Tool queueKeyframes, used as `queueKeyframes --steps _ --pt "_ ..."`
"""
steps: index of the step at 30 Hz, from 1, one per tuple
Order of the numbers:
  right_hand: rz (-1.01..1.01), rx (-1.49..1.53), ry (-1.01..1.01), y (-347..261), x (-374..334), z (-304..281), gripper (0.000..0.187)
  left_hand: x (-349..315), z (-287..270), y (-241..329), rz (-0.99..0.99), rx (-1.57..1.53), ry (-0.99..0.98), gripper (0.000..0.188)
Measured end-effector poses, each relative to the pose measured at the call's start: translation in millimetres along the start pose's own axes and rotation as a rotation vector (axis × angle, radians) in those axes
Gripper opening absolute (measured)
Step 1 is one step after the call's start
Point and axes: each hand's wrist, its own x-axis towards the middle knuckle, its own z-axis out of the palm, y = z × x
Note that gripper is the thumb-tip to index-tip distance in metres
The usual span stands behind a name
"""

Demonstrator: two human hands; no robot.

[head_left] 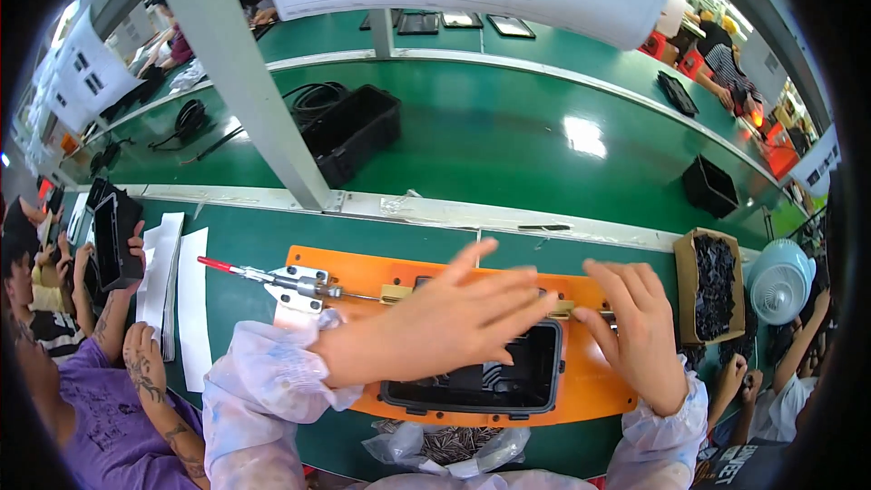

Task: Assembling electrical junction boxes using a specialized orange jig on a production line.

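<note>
Green conveyor belting is filling the room, with a second belt (508, 136) running past at twelve o'clock behind a white rail (435, 210). On the near bench an orange fixture plate (599, 390) is lying in front of the person, and a black open-topped plastic housing (490, 381) is sitting in its recess, at about six o'clock from the toggle clamp (299, 283) with its red-tipped handle.

The left hand (445, 322) is hovering flat with fingers spread over the housing's upper edge; whether it is touching is unclear. The right hand (635, 327) is curling its fingertips onto the brass-coloured bar (564, 308) at the housing's three o'clock corner; whether it is actually pinching anything is hard to tell.

Likely risks: fingers could be getting caught between the bar and the housing wall if the clamp rod slides, and the housing could be seating crooked if pressed on one side only.

Room is tight. A neighbour's arm (150, 372) and white sheets (190, 299) are crowding nine o'clock; a cardboard box of black parts (712, 286) and a small fan (780, 279) are closing off three o'clock. A clear bag of small parts (454, 446) is sitting at six o'clock, against the plate's near edge.
</note>
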Motion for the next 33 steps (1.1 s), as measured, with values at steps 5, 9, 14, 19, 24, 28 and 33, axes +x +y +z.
queueKeyframes --steps 5,9,14,19,24,28,33 --pt "-0.288 0.124 0.019 -8 22 16 0.055 -69 -72 -37 -0.662 0.252 0.466 0.058" --pt "-0.474 0.3 -0.109 -40 47 42 0.058 -162 -92 -49 -1.127 0.506 0.689 0.059" --pt "-0.517 0.326 -0.169 -44 48 62 0.048 -192 -60 -53 -1.421 0.263 0.747 0.071" --pt "-0.532 0.327 -0.175 -41 50 65 0.047 -211 -56 -74 -1.281 0.083 1.257 0.068" --pt "-0.523 0.329 -0.186 -41 51 65 0.044 -214 -66 -84 -0.974 -0.878 1.723 0.052" --pt "-0.504 0.402 -0.21 -40 52 67 0.046 -179 -88 -63 -0.737 -0.679 1.627 0.049" --pt "-0.496 0.466 -0.218 -39 53 68 0.049 -142 -93 -48 -0.689 -0.35 1.378 0.046"
